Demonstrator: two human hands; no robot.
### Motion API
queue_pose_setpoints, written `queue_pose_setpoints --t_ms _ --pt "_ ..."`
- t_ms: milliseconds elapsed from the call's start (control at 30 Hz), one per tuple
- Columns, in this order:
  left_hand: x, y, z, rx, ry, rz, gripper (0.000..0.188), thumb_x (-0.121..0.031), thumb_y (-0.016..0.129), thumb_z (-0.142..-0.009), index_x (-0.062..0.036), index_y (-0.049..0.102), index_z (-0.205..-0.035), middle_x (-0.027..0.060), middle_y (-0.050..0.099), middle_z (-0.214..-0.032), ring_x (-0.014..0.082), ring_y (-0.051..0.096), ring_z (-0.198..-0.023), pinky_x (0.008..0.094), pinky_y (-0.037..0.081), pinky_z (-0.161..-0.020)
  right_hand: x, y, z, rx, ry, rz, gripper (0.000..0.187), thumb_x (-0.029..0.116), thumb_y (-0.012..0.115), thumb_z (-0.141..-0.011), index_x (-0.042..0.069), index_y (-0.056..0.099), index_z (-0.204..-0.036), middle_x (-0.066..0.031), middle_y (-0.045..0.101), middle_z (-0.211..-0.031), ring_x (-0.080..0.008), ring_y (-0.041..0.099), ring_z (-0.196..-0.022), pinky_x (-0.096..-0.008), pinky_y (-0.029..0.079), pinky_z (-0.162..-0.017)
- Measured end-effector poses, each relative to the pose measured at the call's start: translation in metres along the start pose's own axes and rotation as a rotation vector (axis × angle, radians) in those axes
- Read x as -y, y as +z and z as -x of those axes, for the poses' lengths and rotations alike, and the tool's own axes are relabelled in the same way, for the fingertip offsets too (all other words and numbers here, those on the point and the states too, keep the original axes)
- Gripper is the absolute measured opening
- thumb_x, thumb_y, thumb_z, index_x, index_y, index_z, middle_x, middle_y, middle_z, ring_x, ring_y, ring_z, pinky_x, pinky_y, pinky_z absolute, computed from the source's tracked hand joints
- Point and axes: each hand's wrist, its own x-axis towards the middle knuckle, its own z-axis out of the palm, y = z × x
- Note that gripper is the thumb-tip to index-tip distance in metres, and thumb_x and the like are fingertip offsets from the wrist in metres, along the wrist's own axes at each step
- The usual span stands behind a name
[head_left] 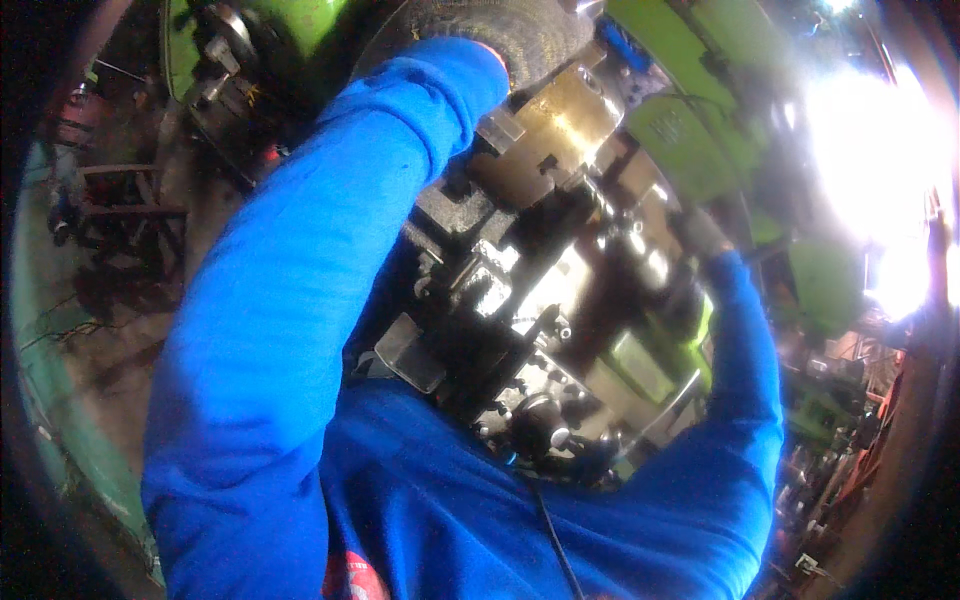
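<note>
I lean over a green lathe. My left hand, in a grey knitted glove on a blue sleeve, lies on top of the metal chuck at the top centre; its fingers are hidden over the far side. My right hand, in a dark glove, reaches from the right to the dark, oily tool post and carriage. It is blurred, and its grip on the machine cannot be made out. A black knob sits on the carriage close to my chest.
A second green machine part with dark fittings stands at the upper left. The dirty floor and a dark metal frame lie to the left. Strong glare washes out the right side. More clutter sits at the lower right.
</note>
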Motion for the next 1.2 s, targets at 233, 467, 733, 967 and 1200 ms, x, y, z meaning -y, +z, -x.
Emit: queue_pose_setpoints --t_ms 233,467,733,967,1200 --pt "0.005 -0.015 0.009 0.008 -0.072 -0.055 0.055 -0.048 0.067 -0.086 -0.0101 0.066 -0.126 0.0184 0.065 -0.128 0.0346 0.063 -0.120 0.0513 0.043 -0.105 0.055 -0.012 -0.011 -0.077 0.356 -0.132 0.082 0.067 0.036 -0.104 -0.007 0.072 -0.101 -0.0275 0.071 -0.084 -0.0358 0.075 -0.083 -0.0482 0.054 -0.076" --pt "0.009 -0.014 0.002 0.050 -0.071 -0.009 0.055 -0.047 0.069 -0.085 -0.0098 0.066 -0.126 0.0190 0.064 -0.130 0.0341 0.061 -0.123 0.0505 0.042 -0.108 0.058 -0.010 -0.009 -0.100 0.391 -0.114 0.083 0.070 0.037 -0.103 -0.006 0.070 -0.111 -0.0252 0.073 -0.089 -0.0340 0.075 -0.080 -0.0467 0.056 -0.076" --pt "0.009 -0.005 0.006 0.009 -0.058 0.065 0.054 -0.044 0.072 -0.084 -0.0098 0.066 -0.125 0.0192 0.065 -0.129 0.0343 0.061 -0.124 0.0497 0.042 -0.109 0.056 -0.008 0.003 -0.128 0.362 -0.119 0.078 0.069 0.041 -0.102 -0.002 0.073 -0.108 -0.0259 0.072 -0.090 -0.0336 0.074 -0.080 -0.0459 0.055 -0.075" --pt "0.013 -0.010 0.001 0.046 -0.086 -0.011 0.054 -0.044 0.069 -0.086 -0.0098 0.065 -0.127 0.0188 0.065 -0.130 0.0335 0.063 -0.123 0.0505 0.043 -0.108 0.034 -0.002 -0.016 -0.090 0.377 -0.111 0.077 0.067 0.042 -0.103 -0.003 0.074 -0.105 -0.0254 0.073 -0.094 -0.0343 0.073 -0.088 -0.0457 0.054 -0.078" --pt "0.008 -0.007 0.004 0.000 -0.063 -0.031 0.054 -0.046 0.068 -0.085 -0.0114 0.066 -0.126 0.0187 0.064 -0.131 0.0339 0.062 -0.123 0.0528 0.043 -0.106 0.042 -0.006 -0.014 -0.137 0.237 0.046 0.080 0.066 0.036 -0.105 -0.005 0.073 -0.104 -0.0292 0.073 -0.096 -0.0411 0.073 -0.093 -0.0494 0.054 -0.083"
